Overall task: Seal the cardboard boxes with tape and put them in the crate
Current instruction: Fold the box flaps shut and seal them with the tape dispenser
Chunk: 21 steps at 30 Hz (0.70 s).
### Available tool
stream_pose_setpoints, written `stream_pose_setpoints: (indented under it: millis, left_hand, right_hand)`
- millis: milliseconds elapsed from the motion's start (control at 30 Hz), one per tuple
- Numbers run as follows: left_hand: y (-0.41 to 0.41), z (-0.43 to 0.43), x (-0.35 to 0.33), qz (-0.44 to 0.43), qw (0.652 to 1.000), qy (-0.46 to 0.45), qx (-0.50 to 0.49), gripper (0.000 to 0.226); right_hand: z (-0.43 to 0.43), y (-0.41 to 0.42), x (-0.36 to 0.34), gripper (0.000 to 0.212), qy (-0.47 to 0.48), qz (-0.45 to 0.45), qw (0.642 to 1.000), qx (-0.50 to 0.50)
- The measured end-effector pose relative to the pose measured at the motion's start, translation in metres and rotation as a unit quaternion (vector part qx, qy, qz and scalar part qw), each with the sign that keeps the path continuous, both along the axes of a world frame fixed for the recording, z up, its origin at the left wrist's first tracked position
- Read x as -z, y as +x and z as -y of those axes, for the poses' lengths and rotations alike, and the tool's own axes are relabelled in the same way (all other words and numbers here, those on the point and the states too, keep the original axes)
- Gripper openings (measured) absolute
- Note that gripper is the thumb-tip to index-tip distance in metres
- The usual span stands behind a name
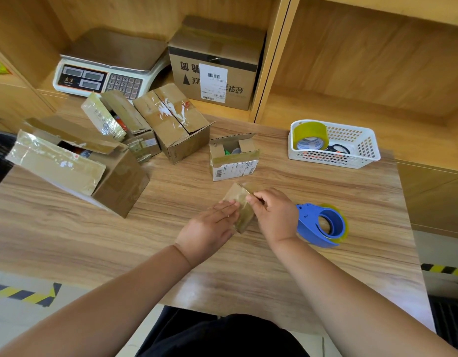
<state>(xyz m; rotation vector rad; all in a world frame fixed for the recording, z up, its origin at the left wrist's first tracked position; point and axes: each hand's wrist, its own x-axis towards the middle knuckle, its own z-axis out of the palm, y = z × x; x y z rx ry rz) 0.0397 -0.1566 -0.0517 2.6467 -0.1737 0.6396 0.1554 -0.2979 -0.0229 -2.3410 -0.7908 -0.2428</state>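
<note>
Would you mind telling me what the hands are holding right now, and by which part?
A small taped box: the right hand pinches its right top edge, while the left hand presses straight fingers on its top.

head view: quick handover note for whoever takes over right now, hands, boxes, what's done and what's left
Left hand: flat, fingers straight, pressing on the small box.
Right hand: pinches that box's upper edge.
Blue tape dispenser lies beside the right hand; spare tape roll in the white basket.
Done: small box looks taped over.
Left: crate it, though no crate is clearly visible; labelled open box and three bigger boxes at the left need tape.
</note>
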Motion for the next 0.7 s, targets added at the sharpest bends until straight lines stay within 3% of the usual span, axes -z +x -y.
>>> stream_pose_setpoints:
  millis: [133,267,467,600,700]
  left_hand:
    - [-0.001,0.009,-0.003,-0.057,0.987,-0.112,-0.097,0.061]
    - [-0.004,0.013,0.003,-0.085,0.974,-0.169,-0.122,0.080]
    - [-0.012,0.006,0.016,-0.099,0.978,-0.137,-0.123,0.070]
    - [-0.009,0.000,0.020,-0.068,0.994,-0.017,-0.083,0.028]
    - [-0.007,-0.003,0.026,-0.076,0.994,-0.024,-0.078,0.030]
  right_hand:
    - [0.002,-0.007,0.012,0.029,0.008,0.091,0.994,-0.059]
    - [0.004,-0.027,0.025,0.026,-0.002,0.089,0.993,-0.073]
    - [0.013,-0.041,0.040,0.022,-0.056,0.080,0.985,-0.142]
    - [0.019,-0.039,0.041,0.030,-0.113,0.072,0.974,-0.183]
    - [0.021,-0.030,0.037,0.035,-0.149,0.066,0.964,-0.212]
